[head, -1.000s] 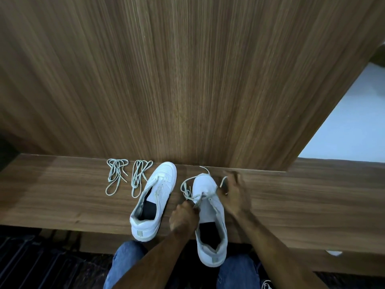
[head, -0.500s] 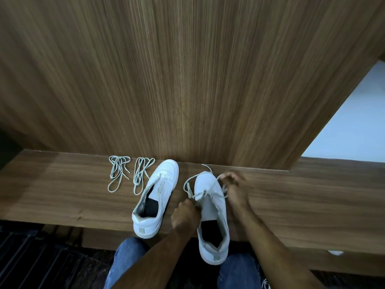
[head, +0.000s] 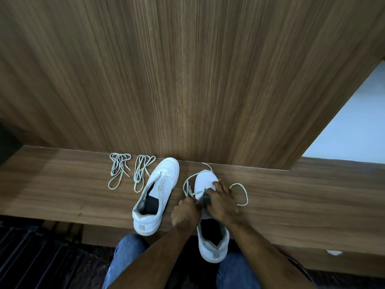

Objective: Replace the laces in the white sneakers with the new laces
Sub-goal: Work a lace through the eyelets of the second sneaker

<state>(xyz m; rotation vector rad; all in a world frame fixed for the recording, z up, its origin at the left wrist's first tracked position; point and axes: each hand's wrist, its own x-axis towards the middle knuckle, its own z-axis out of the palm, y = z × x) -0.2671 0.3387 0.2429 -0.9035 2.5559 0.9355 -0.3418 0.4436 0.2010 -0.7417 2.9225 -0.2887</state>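
Two white sneakers stand on a wooden bench (head: 62,188). The left sneaker (head: 157,195) has no lace across its tongue. The right sneaker (head: 210,236) hangs over the bench's front edge, and its old lace (head: 242,193) loops loose to both sides of the toe. My left hand (head: 185,213) grips the shoe's left side at the eyelets and appears to pinch the lace there. My right hand (head: 221,202) lies over the tongue, fingers curled onto the lace. Two bundled new laces (head: 119,170) (head: 142,171) lie left of the sneakers.
A tall wood panel (head: 187,80) rises directly behind the bench. A pale floor or wall (head: 354,126) shows at the right. My knees in blue jeans (head: 129,253) are below the bench edge, above a dark ribbed mat (head: 31,257).
My right hand has come back from the toe's right side onto the tongue. A lace loop now lies out on the bench to the right. The left hand stayed put.
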